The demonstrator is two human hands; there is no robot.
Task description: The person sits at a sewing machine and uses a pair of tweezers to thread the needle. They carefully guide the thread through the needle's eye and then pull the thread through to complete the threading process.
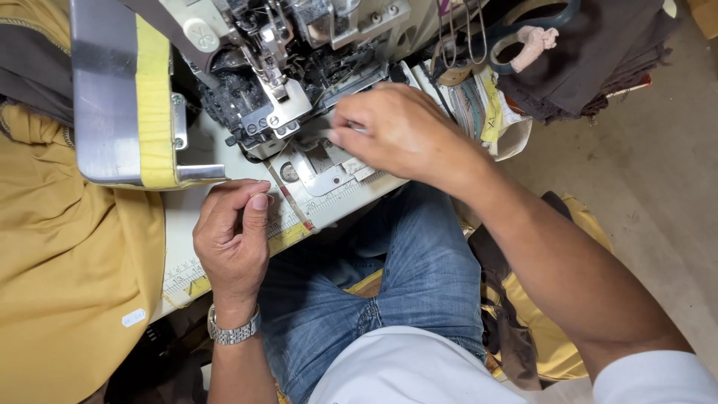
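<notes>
Mustard-yellow fabric [67, 299] is lying heaped at the far left, spilling off the edge of the white machine table [179, 247]. Above it, a grey metal cover with a yellow strip [120, 97] is swinging out from the sewing machine [277, 82].

The left hand [233, 239] is resting on the table edge over a measuring tape strip [288, 232]; its fingers are curling inward, with thumb and forefinger pressing together as if pinching something very fine, though what sits between them cannot be told. A metal wristwatch [233, 331] is circling that wrist.

Further right, the right hand [400, 131] is reaching in beside the presser foot [278, 112], its fingers bunching together and pinching a small pale strip [357, 166] that is lying on the metal plate, just under the fingertips and right of the needle area. Whether the strip is cloth or tape cannot be told.

Below, blue jeans [404, 284] are filling the lap. At the far right, scissors [523, 30] are lying on dark folded cloth [598, 67].
</notes>
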